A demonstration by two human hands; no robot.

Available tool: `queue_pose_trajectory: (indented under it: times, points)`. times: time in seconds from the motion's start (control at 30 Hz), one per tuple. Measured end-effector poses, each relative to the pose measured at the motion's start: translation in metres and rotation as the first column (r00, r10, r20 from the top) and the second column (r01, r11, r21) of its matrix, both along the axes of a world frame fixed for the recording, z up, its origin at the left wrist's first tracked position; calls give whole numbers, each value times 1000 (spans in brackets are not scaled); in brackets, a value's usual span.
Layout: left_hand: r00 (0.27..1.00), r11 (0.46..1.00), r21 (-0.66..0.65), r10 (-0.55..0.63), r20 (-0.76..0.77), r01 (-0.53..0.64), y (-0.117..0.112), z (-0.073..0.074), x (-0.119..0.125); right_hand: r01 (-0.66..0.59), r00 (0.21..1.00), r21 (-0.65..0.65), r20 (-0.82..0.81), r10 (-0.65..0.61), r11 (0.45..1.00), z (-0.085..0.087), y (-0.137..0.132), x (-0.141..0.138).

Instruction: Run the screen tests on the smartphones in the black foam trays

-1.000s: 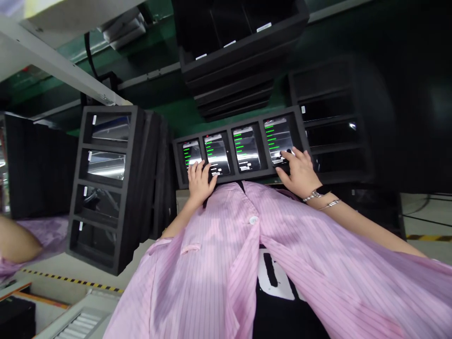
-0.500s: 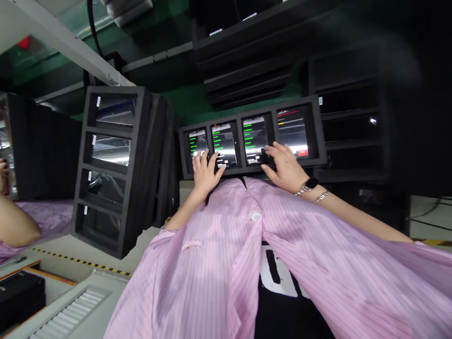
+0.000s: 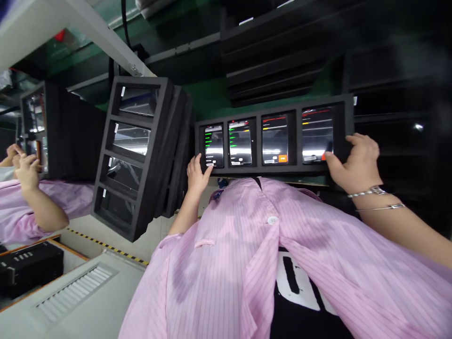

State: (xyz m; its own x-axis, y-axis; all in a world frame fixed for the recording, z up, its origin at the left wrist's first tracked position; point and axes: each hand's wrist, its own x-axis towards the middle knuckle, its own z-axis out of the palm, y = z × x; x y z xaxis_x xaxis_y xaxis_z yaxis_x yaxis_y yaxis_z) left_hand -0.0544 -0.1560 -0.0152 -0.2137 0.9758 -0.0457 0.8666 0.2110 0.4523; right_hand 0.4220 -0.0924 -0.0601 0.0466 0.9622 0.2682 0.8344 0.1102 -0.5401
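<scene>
A long black foam tray (image 3: 259, 169) lies before me, holding several lit phones side by side. The leftmost phone (image 3: 213, 146) and the phone beside it (image 3: 240, 143) show green text lines. The third phone (image 3: 275, 139) shows red text and an orange button; the rightmost phone (image 3: 317, 134) shows red text and a red-orange patch. My left hand (image 3: 198, 176) is at the tray's lower left corner, fingers apart, thumb by the leftmost phone. At the right end is my right hand (image 3: 356, 162), thumb over the rightmost phone's lower corner, fingers spread by the tray's end.
To the left, a stack of black trays (image 3: 136, 155) with dark-screened devices stands tilted. More black trays (image 3: 271, 70) are piled behind. At far left, another person's hand (image 3: 28, 169) is near a further tray stack (image 3: 70, 132). A white vented panel (image 3: 77, 292) is lower left.
My hands have moved apart, from over the screens to the tray's two ends. The third phone changed from green lines to red text with an orange button. The view has shifted.
</scene>
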Motion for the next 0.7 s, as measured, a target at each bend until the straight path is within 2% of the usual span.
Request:
queue_pose_trajectory:
  times: [0.07,0.17,0.23,0.3,0.37,0.43,0.5,0.57,0.7]
  points:
    - [1000,999,-53,-9,-1,8,2,-1,0,44,999,-88,-23,-47,995,-3,-2,5]
    - [998,991,-131,-8,-58,0,11,4,4,102,991,-309,-54,-125,946,12,-5,2]
    - [996,983,-181,-24,-90,7,16,9,4,166,975,-460,-59,-216,872,28,-6,-4]
    - [997,981,-195,-26,-72,11,18,13,2,240,950,-589,-20,-311,772,44,-6,-9]
    - [1000,983,-182,12,12,-10,17,17,-1,286,932,-689,40,-359,666,57,-4,-14]
    - [992,986,-158,74,106,-57,14,22,-5,309,923,-737,80,-377,601,68,0,-18]
    - [978,986,-126,133,162,-113,14,33,-9,339,904,-721,70,-423,605,82,4,-22]
    - [971,987,-75,155,182,-143,17,49,-12,398,864,-655,32,-503,642,101,10,-23]
    - [978,993,47,97,186,-107,36,87,-16,493,796,-540,-37,-605,682,146,25,-20]
